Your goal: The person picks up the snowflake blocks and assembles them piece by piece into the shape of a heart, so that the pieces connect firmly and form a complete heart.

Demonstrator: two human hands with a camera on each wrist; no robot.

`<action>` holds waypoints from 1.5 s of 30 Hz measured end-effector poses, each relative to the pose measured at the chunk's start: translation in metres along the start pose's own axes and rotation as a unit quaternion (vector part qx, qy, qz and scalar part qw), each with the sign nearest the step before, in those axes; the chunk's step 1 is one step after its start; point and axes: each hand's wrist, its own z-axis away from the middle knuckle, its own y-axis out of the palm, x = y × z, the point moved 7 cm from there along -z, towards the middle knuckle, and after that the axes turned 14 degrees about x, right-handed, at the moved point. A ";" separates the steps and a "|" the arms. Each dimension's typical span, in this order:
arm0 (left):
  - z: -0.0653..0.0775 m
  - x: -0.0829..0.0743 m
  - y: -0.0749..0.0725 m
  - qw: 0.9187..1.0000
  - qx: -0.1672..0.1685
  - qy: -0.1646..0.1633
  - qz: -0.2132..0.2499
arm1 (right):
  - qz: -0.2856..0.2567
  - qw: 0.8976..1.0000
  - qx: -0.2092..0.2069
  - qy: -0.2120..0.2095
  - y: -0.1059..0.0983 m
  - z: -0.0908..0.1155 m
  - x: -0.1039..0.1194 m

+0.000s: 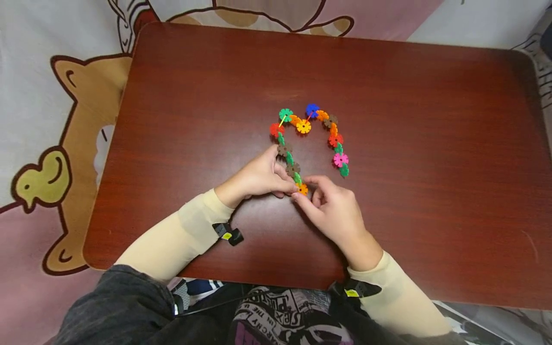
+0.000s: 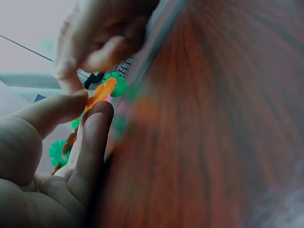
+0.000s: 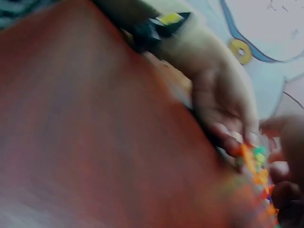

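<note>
A chain of interlocking plastic flower discs bends across the table, with an orange disc (image 1: 303,189) at its near left end. My left hand (image 1: 263,175) pinches this orange disc between thumb and fingers, clearest in the left wrist view, where its edge (image 2: 101,93) shows above the fingertips. Close by on the right is my right hand (image 1: 338,211), thumb and forefinger spread around the chain's end. Its thumb tip comes up against the left thumb. Brown discs (image 1: 293,168) and green discs alternate along the part beside my left hand.
The chain runs away past a red disc (image 1: 277,130), a yellow disc (image 1: 304,126) and a blue disc (image 1: 312,110), then back toward me to a green disc (image 1: 344,170). All this lies on a brown wooden table (image 1: 431,167). Cartoon-printed cloth (image 1: 86,105) borders it.
</note>
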 end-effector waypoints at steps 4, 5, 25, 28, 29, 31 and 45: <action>-0.003 0.000 0.000 1.000 0.000 0.001 0.019 | 0.028 0.994 -0.095 0.048 -0.030 0.002 -0.015; -0.004 0.000 -0.001 1.000 -0.002 0.000 0.026 | 0.033 0.991 -0.107 0.071 -0.036 0.002 -0.021; 0.001 -0.001 -0.009 0.997 -0.071 -0.004 -0.009 | -0.009 0.998 -0.012 0.056 -0.020 -0.009 -0.039; 0.001 -0.001 -0.008 0.998 -0.065 -0.002 -0.002 | -0.063 0.996 -0.008 0.058 -0.018 -0.008 -0.039; 0.001 0.000 -0.008 0.998 -0.062 0.000 0.002 | -0.086 0.994 -0.007 0.061 -0.018 -0.008 -0.039; 0.000 0.000 -0.007 0.998 -0.055 0.003 0.010 | -0.148 0.986 -0.005 0.072 -0.016 -0.008 -0.040; 0.000 0.001 -0.007 0.999 -0.021 0.007 0.047 | -0.545 0.829 0.014 0.125 0.012 -0.008 -0.044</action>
